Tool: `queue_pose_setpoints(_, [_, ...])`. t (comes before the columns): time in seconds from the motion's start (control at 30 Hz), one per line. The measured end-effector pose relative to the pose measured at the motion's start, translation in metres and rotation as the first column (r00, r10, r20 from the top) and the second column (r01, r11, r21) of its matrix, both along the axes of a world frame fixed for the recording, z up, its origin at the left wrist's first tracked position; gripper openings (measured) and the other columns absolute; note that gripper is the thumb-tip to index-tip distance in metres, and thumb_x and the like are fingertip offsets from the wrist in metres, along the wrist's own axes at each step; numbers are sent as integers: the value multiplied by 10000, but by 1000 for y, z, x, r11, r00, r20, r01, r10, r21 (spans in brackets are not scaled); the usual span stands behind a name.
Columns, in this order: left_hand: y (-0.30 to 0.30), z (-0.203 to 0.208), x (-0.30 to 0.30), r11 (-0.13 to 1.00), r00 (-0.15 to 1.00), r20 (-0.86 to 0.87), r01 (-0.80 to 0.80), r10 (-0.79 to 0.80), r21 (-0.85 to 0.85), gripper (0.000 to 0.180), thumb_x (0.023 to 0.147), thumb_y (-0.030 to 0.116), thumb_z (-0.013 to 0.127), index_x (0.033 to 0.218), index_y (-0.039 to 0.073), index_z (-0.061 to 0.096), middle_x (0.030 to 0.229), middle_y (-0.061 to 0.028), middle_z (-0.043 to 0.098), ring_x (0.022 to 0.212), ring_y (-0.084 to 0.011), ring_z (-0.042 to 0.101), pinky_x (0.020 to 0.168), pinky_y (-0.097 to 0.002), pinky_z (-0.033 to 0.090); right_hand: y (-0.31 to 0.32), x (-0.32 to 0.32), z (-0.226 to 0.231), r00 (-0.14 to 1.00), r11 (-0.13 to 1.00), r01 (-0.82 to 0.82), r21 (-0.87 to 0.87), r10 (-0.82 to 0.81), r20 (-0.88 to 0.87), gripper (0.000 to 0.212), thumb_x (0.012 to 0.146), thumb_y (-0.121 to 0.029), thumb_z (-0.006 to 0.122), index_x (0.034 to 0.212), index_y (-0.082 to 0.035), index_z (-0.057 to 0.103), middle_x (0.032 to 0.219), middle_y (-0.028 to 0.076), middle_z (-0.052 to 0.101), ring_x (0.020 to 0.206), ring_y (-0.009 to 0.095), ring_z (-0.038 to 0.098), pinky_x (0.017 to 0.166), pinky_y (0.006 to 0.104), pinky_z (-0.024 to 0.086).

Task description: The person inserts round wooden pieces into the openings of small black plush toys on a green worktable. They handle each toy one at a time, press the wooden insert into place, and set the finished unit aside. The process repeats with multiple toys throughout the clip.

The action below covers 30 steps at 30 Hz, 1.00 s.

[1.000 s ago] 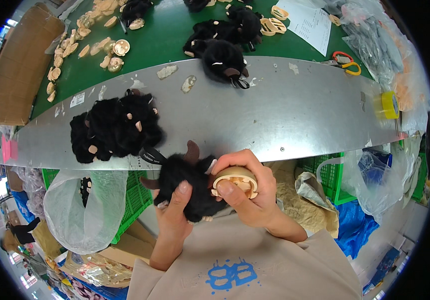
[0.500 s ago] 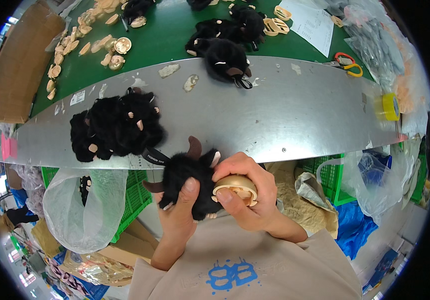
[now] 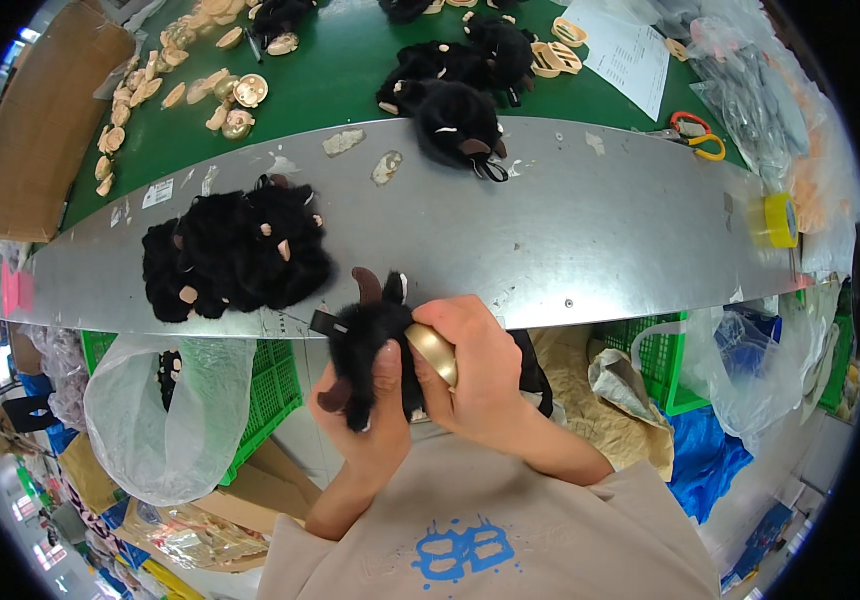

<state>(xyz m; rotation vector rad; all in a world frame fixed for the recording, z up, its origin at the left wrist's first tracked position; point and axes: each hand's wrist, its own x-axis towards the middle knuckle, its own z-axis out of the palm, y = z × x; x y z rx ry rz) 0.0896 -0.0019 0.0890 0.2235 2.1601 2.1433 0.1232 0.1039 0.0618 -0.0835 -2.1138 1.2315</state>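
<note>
My left hand [image 3: 370,400] is closed around a small black plush toy [image 3: 367,335] with brown horn-like pieces and a black strap. Pressed against the toy's right side is a gold dome-shaped shell [image 3: 432,355], gripped by my right hand [image 3: 475,365]. Its smooth rounded back shows, while its hollow side is hidden against the fur. Both hands are just off the near edge of the grey metal table [image 3: 550,250]. On that table, left of my hands, lies a pile of black plush toys [image 3: 235,250].
Another black plush toy [image 3: 455,125] lies farther back, near more toys. Gold shell parts [image 3: 250,90] are scattered on the green surface [image 3: 340,60]. Scissors [image 3: 700,137], a paper sheet [image 3: 620,50] and yellow tape [image 3: 780,220] are at right. A plastic-lined green crate [image 3: 265,390] stands below left.
The gold shell has turned from showing its hollow side to showing its rounded back, and has moved left against the plush toy. The toy has tilted within my left hand.
</note>
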Motion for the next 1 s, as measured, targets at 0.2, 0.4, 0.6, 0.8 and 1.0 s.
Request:
queue_pose_setpoints(0.2, [-13,-21,1,972,965,260,-101,44,212,275,944,133,638,1185,11,586,1132,-75,640,1011,-143,612,850,-280,505,8,-1,7,983,979,-180,-95,181,7,491,842,-308,643,1199,21,570,1003,206,541,865,353,519,732,427,463])
queue_pose_setpoints(0.4, [-22,-22,0,936,910,364,66,-199,346,286,945,117,639,1214,42,580,1152,-39,630,1050,-122,588,902,-275,478,21,-2,-11,983,963,-182,198,181,24,488,727,-297,741,1175,-125,649,843,118,525,716,281,508,627,367,451])
queue_pose_setpoints(0.6, [-23,-17,1,947,896,324,247,-304,206,295,957,200,650,1173,2,619,1095,-45,655,972,-93,590,866,-254,465,35,0,-6,991,994,-109,8,109,-83,313,732,-299,746,888,-54,632,624,34,534,479,184,491,447,282,384])
queue_pose_setpoints(0.8, [-13,-5,2,812,783,439,139,-441,567,307,909,151,702,1133,-42,624,1089,-74,660,982,-146,615,856,-285,491,28,7,-1,992,947,-123,-297,130,2,339,835,-334,687,960,-27,611,662,41,548,517,163,512,486,277,415])
queue_pose_setpoints(1.0, [-23,-21,14,803,775,470,78,-422,591,298,915,91,682,1179,9,569,1131,-91,622,1029,-165,600,919,-343,499,26,5,-6,993,952,-106,-286,85,-86,432,916,-443,578,971,-15,596,673,49,542,539,171,513,495,282,414])
